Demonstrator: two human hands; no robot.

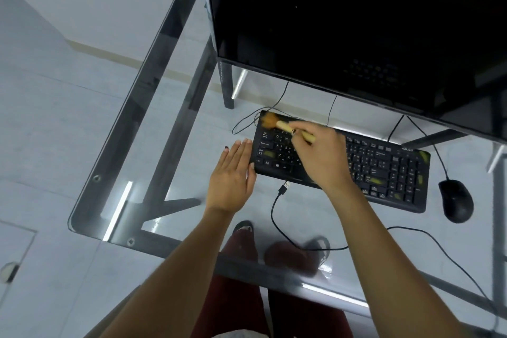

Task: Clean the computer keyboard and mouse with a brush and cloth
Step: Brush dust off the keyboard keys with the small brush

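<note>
A black keyboard (384, 170) lies on the glass desk (153, 145), with yellowish smudges on several keys. My right hand (321, 156) grips a small wooden brush (285, 126) whose orange bristles are blurred over the keyboard's far left corner. My left hand (233, 176) lies flat with straight fingers against the keyboard's left edge. A black mouse (455, 200) sits to the right of the keyboard. No cloth is in view.
A large dark monitor (356, 22) stands behind the keyboard. An unplugged USB cable (285, 189) runs along the desk near the keyboard's front edge. The mouse cable trails toward the right. My legs and feet show through the glass.
</note>
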